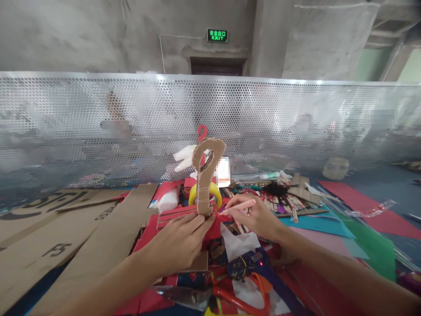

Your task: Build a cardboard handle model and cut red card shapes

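Observation:
In the middle of the head view stands a hook-shaped cardboard cutout (204,186), upright, with a hole in its curved top. The fingers of my left hand (184,239) close on its lower end, just above a red-covered strip with brown cardboard edges (174,213). My right hand (255,215) is closed around a pink pen (241,206), whose tip points left toward the foot of the cutout. A small gap seems to lie between tip and cardboard. Behind the cutout is a yellow tape roll (215,195), partly hidden by it.
Orange-handled scissors (240,303) and a blue glue gun (276,276) with a lit red light lie close in front. Large cardboard sheets (75,232) cover the left. Coloured paper (368,245) spreads on the right. A perforated metal screen (148,114) stands behind.

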Demonstrator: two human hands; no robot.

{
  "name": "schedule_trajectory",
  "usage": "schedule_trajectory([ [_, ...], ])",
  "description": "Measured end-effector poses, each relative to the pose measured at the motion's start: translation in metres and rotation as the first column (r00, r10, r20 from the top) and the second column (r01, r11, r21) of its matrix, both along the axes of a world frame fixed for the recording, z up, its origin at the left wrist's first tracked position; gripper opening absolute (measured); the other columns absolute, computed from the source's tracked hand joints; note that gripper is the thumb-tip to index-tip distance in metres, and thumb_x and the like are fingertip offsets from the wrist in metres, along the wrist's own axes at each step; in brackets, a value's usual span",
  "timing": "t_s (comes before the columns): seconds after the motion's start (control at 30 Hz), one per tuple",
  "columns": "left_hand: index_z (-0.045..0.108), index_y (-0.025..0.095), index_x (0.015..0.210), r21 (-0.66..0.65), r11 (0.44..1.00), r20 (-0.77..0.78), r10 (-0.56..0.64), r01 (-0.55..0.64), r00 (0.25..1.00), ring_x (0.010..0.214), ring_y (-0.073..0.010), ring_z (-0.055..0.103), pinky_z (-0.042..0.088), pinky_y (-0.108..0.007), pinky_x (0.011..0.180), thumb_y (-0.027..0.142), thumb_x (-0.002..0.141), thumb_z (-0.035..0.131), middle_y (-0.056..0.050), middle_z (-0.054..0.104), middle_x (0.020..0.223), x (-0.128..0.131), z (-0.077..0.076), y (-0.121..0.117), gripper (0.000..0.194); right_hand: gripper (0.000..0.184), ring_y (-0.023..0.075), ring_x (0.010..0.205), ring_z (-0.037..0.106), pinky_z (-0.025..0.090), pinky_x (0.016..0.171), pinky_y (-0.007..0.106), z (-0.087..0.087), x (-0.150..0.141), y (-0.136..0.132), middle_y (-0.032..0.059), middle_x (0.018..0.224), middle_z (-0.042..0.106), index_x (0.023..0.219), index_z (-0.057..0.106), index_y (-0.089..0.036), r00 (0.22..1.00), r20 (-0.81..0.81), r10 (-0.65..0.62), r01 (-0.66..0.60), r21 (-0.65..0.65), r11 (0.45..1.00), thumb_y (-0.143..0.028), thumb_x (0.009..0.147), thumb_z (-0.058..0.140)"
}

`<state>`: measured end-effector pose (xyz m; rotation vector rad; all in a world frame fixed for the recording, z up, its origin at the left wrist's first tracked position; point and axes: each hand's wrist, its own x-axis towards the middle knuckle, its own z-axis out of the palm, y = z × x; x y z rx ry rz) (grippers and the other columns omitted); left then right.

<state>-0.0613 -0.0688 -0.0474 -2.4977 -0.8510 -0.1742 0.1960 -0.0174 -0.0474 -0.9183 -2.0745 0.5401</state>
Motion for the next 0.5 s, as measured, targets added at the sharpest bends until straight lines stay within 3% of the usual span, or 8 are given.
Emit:
schedule_trajectory([
  [0.2,0.047,0.007,0.143,0.036,0.999,0.001,-0.014,0.014,1.0,0.114,-0.0296,0.063,0.054,-0.041,0.096,0.011,0.09,0.051,-0.015,0.065,0.125,0.0002,-0.0002,0.0003,0.054,0.021,0.0203,0.091,0.07,0.052,0.078,0.029,-0.0005,-0.0008,0.0013,0.0034,0.103,0.075,0.103,0.073,-0.025,0.99,-0.138,0.034,-0.04,-0.043,0.998,-0.034,0.098,0.054],
  [0.3,0.048,0.007,0.142,0.015,1.0,-0.007,-0.006,0.006,1.0,0.111,-0.0295,0.064,0.055,-0.042,0.095,0.012,0.089,0.051,-0.015,0.066,0.123,0.0008,0.0002,0.0003,0.053,0.022,0.0209,0.096,0.07,0.052,0.085,0.031,-0.0029,-0.002,0.0025,0.0033,0.106,0.075,0.111,0.07,-0.027,0.992,-0.107,0.061,-0.065,-0.036,0.997,-0.032,0.098,0.054],
  [0.4,0.046,0.007,0.143,-0.001,1.0,-0.008,0.008,-0.008,1.0,0.108,-0.0299,0.065,0.057,-0.044,0.092,0.011,0.089,0.051,-0.015,0.067,0.121,0.0014,0.0,0.0004,0.055,0.017,0.0207,0.097,0.069,0.051,0.087,0.031,-0.0041,-0.0035,0.003,0.0029,0.105,0.075,0.107,0.071,-0.025,0.996,-0.042,0.08,-0.081,-0.023,0.996,-0.026,0.092,0.062],
  [0.5,0.046,0.006,0.144,-0.001,1.0,-0.004,0.01,-0.01,1.0,0.107,-0.0297,0.066,0.057,-0.044,0.09,0.01,0.09,0.049,-0.015,0.066,0.121,0.0014,-0.0006,0.0002,0.055,0.012,0.0196,0.091,0.07,0.051,0.081,0.029,-0.0066,-0.0046,0.0048,0.0024,0.098,0.075,0.101,0.07,-0.024,0.993,-0.085,0.078,-0.084,-0.07,0.994,-0.022,0.09,0.064],
])
